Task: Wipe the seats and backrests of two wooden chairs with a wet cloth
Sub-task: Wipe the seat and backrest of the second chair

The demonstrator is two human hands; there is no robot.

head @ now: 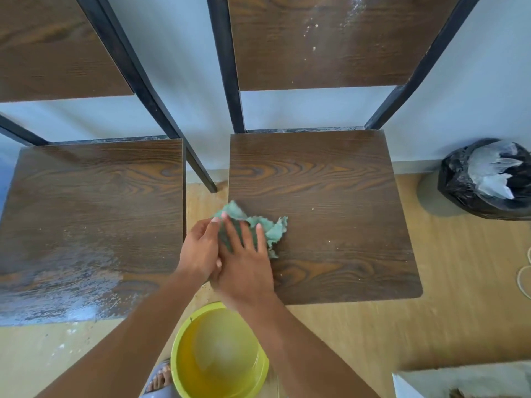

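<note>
Two dark wooden chairs with black metal frames stand side by side against a pale wall. The right chair's seat (330,202) has a crumpled green cloth (270,228) lying on its left part. My right hand (244,262) presses flat on the cloth with fingers spread. My left hand (199,249) grips the cloth's left edge at the seat's rim. The left chair's seat (92,208) carries whitish dusty smears near its front. White specks and a pale streak mark the right backrest (324,44). The left backrest (54,50) is partly cut off.
A yellow basin (221,354) with water sits on the wooden floor below my arms, with a sandalled foot (161,377) beside it. A black rubbish bag (488,179) stands at the wall to the right. A pale box corner (459,380) shows at bottom right.
</note>
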